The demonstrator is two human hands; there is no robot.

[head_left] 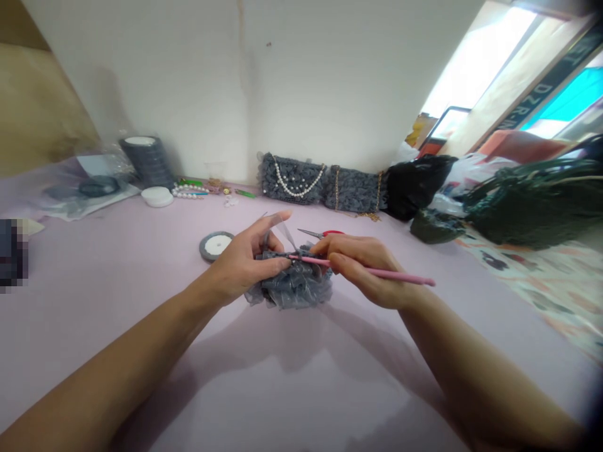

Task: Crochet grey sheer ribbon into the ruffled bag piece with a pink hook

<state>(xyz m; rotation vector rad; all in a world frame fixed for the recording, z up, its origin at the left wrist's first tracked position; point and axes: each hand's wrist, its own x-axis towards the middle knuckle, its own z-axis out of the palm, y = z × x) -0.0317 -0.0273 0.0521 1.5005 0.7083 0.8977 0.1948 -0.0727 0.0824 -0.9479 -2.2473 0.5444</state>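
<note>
A ruffled grey crochet piece (296, 285) made of sheer ribbon is held up in front of me over the table. My left hand (257, 251) pinches its upper left edge, thumb in front, with a strand of grey ribbon (288, 233) running up at the raised index finger. Between the fingers of my right hand (360, 263) lies a pink crochet hook (400, 276), its tip in the work's top edge close to my left thumb. Just behind my left hand sits a ribbon spool (217, 245). Red-handled scissors (330, 234) lie beyond my right fingers, partly hidden.
Against the wall stand two grey ruffled bags, one with a pearl chain (294, 188), the other with a gold chain (337, 188). A stack of dark spools (147, 163), a white round lid (157, 197) and pearl strands (188, 190) lie back left. Black plastic bags (417, 182) crowd the right.
</note>
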